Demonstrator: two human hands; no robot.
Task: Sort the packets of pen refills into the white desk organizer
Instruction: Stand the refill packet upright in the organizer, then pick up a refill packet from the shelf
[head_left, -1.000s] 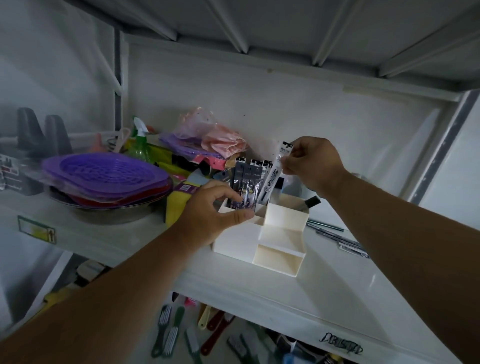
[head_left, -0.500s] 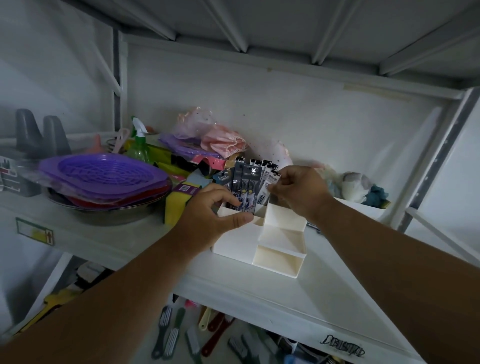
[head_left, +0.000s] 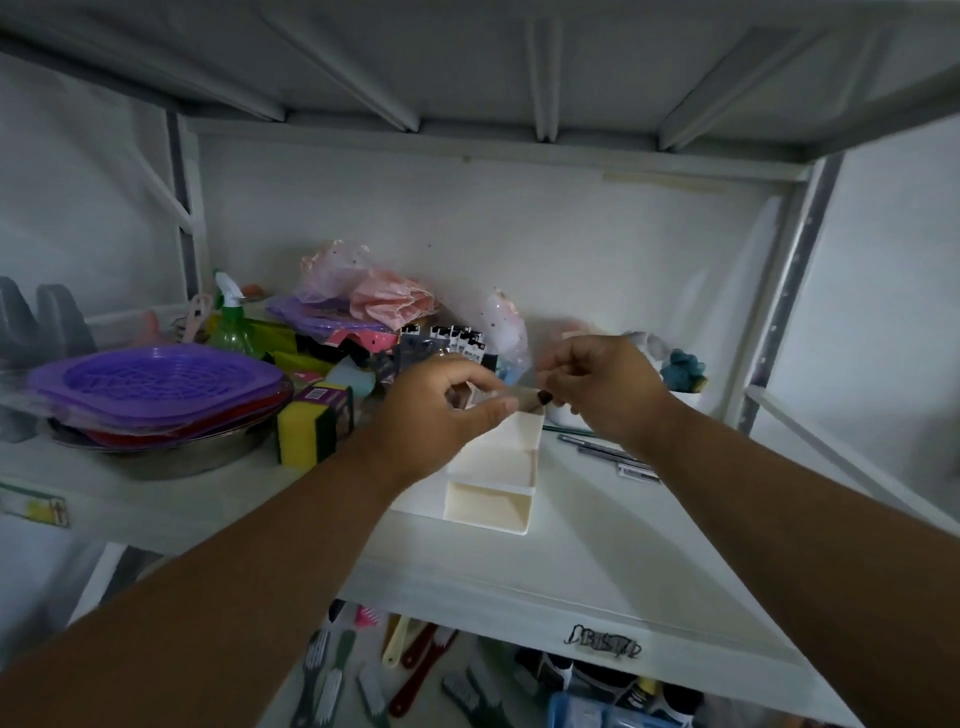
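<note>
My left hand grips the white desk organizer on the shelf. My right hand pinches one dark-tipped item, possibly a refill. About four packets stand upright in the organizer's rear compartment.

Your left hand hides the white desk organizer's rear compartments and the lower halves of the refill packets beyond your grip; both forearms run off the bottom edge; the whole view is motion-blurred.
</note>
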